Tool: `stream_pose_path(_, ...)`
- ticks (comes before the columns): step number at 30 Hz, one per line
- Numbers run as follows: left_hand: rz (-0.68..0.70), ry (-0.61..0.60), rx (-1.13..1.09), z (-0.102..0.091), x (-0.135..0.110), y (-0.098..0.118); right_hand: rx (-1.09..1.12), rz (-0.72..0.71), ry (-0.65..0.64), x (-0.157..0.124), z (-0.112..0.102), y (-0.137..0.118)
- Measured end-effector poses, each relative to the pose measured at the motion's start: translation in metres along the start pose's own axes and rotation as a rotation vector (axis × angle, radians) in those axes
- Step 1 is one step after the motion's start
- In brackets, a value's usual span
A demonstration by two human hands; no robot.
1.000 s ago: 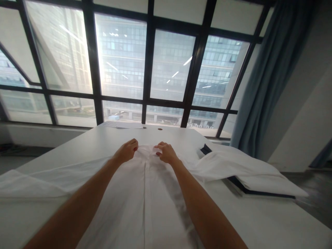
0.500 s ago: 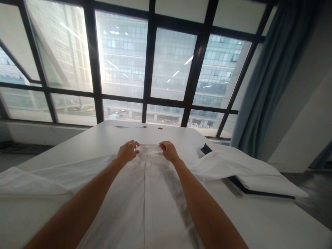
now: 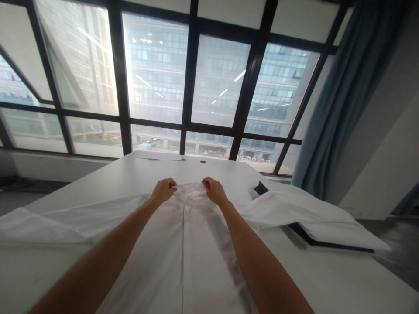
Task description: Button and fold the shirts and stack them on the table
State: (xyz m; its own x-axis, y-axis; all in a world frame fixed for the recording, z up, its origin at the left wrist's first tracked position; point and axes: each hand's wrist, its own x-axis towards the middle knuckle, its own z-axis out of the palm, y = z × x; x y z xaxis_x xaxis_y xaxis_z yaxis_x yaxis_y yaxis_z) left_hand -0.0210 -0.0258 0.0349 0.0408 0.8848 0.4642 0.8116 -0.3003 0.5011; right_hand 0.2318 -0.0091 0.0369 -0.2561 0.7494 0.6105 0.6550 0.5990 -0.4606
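Observation:
A white long-sleeved shirt (image 3: 163, 261) lies front up, its collar end farthest from me and a placket running down the middle. My left hand (image 3: 164, 189) is closed, pinching the left end of the collar (image 3: 190, 187). At the collar's other end my right hand (image 3: 213, 190) pinches the fabric between thumb and fingers. One sleeve (image 3: 88, 218) stretches out to the left across the table. The other sleeve (image 3: 275, 205) runs right, over a pile of white cloth with dark edges (image 3: 340, 222). My forearms hide parts of the shirt's sides.
The white table (image 3: 108, 179) reaches to large dark-framed windows (image 3: 219, 83). At its far end lie papers (image 3: 153, 155) and a small round disc or hole (image 3: 203, 162). A blue-grey curtain (image 3: 330, 117) hangs at the right.
My left hand's fingers have closed further on the collar end, and that hand has shifted slightly right. My right hand stays at its end. The collar edge now looks more bunched.

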Motion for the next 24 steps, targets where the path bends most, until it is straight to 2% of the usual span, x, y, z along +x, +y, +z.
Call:
stream_pose_path(4, 0.046, 0.026, 0.129, -0.006, -0.002, 0.004, -0.048, -0.06, -0.043, -0.003, 0.002, 0.003)
stream_pose_path(9, 0.045, -0.051, 0.384, -0.017, -0.007, 0.016, -0.073, 0.051, -0.015, 0.001, -0.001, -0.003)
stream_pose_path(11, 0.088, -0.073, 0.504, -0.022, -0.009, 0.022, -0.129, 0.047, -0.05, 0.003, -0.005, -0.008)
stream_pose_path(14, 0.158, -0.107, 0.638, -0.028, -0.013, 0.031, -0.308, -0.042, -0.159, 0.004, -0.012, -0.017)
stream_pose_path(18, 0.22, -0.118, 0.601, -0.028, -0.013, 0.04, -0.469, -0.111, -0.261, 0.005, -0.017, -0.025)
stream_pose_path(21, 0.225, -0.093, 0.483, -0.023, -0.011, 0.041, -0.481, -0.117, -0.259, 0.006, -0.017, -0.028)
stream_pose_path(24, 0.166, -0.108, 0.453, -0.02, -0.009, 0.035, -0.474, -0.112, -0.22, 0.005, -0.018, -0.029)
